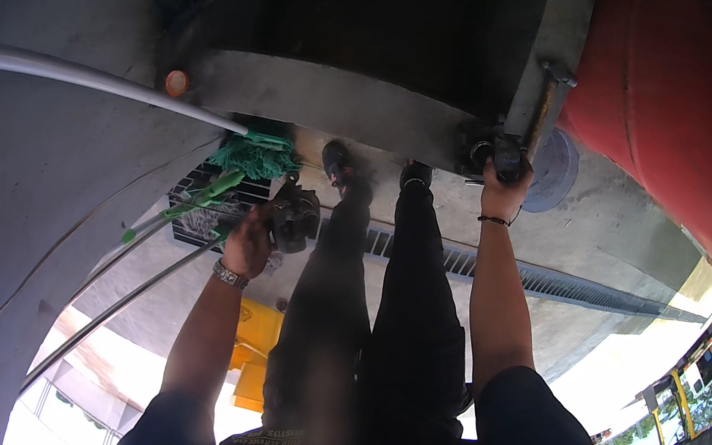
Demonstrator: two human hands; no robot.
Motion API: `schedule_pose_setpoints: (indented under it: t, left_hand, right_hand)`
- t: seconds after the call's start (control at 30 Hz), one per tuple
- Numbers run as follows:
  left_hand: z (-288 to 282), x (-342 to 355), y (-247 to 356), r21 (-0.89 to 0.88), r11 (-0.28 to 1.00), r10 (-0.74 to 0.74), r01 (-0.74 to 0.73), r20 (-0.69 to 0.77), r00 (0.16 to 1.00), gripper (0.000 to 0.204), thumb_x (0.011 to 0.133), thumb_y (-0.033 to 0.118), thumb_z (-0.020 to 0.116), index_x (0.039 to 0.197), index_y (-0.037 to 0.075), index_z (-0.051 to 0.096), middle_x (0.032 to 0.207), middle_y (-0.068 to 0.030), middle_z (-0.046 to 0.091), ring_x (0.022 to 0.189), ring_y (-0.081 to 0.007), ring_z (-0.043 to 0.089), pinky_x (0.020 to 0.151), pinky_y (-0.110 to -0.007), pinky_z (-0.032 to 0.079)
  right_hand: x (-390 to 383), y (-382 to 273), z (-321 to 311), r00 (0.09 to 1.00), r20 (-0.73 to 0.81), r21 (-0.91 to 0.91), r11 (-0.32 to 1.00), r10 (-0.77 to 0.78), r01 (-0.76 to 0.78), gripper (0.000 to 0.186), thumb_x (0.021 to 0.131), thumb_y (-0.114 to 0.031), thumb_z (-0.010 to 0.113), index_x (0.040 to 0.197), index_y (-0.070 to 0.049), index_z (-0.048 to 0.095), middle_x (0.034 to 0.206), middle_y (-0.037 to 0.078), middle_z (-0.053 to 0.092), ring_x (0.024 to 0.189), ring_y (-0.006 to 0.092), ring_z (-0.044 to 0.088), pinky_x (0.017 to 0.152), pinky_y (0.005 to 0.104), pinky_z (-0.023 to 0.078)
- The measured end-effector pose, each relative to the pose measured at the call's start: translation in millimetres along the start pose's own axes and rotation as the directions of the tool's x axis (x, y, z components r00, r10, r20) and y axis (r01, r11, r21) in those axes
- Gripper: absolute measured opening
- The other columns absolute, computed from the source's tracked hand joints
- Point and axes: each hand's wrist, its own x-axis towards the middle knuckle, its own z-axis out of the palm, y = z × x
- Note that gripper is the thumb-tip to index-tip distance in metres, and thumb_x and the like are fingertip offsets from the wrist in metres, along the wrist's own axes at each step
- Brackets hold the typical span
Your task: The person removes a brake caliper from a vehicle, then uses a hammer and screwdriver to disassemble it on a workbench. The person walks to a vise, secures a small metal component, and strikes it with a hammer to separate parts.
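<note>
My left hand (249,241), with a metal watch on its wrist, is closed round a bulky, dark, greasy-looking metal part (295,220). It is held in the air left of my legs. My right hand (507,183), with a thin dark bracelet, grips a second dark metal part (483,149) with a round opening. That part is at the right end of the grey workbench edge (329,99); whether it rests there I cannot tell. My fingers partly hide both parts.
A green mop (256,156) and other long poles lean at the left, over a dark floor grate (192,197). A drain channel (542,280) crosses the floor. A red drum-like body (663,104), a grey round lid (554,172) and a yellow object (256,337) also show.
</note>
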Motion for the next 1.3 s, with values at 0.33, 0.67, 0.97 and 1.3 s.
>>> schedule_pose_setpoints:
  t: [0.33,0.67,0.97,1.3]
  left_hand:
    - [3.2,42.6,126.6,-0.139,0.987,0.105,-0.076,0.214,0.971,0.057,0.104,0.048,0.046,0.143,0.006,0.052,0.143,-0.0122,0.057,0.132,-0.0289,0.052,0.106,-0.055,0.044]
    - [6.8,114.7,218.8,-0.035,0.995,0.097,-0.093,0.158,0.983,0.056,0.106,0.048,0.041,0.144,0.006,0.050,0.149,-0.0124,0.052,0.138,-0.0316,0.047,0.109,-0.061,0.039]
    - [29.9,101.7,229.3,0.188,0.976,0.121,-0.112,-0.036,0.992,0.060,0.107,0.057,0.037,0.157,0.022,0.038,0.162,-0.0097,0.036,0.145,-0.0387,0.039,0.104,-0.080,0.032]
    - [-26.1,137.9,208.7,0.410,0.882,0.351,-0.231,-0.246,0.903,0.050,0.112,0.041,0.036,0.144,0.008,0.055,0.143,-0.0188,0.057,0.127,-0.0285,0.057,0.098,-0.042,0.052]
  right_hand:
    - [-12.9,-38.7,-25.8,0.935,-0.011,-0.264,0.903,-0.354,0.339,0.062,0.080,-0.031,0.084,0.130,-0.006,0.060,0.132,0.024,0.052,0.122,0.0465,0.053,0.102,0.0536,0.046]
    - [-80.1,-114.1,58.6,0.615,0.409,0.103,0.704,-0.674,0.703,0.042,0.079,-0.020,0.079,0.119,-0.012,0.066,0.126,0.015,0.058,0.114,0.0383,0.059,0.092,0.0492,0.050]
    - [-116.2,-147.6,125.0,0.353,0.716,0.208,0.667,-0.602,0.715,0.033,0.083,-0.023,0.077,0.113,-0.013,0.068,0.121,0.011,0.061,0.103,0.0324,0.067,0.088,0.0434,0.056]
    - [-86.4,-121.0,94.6,0.229,0.854,0.196,0.695,-0.468,0.692,0.037,0.087,-0.027,0.073,0.121,-0.014,0.069,0.124,0.010,0.061,0.105,0.0332,0.067,0.091,0.0432,0.056]
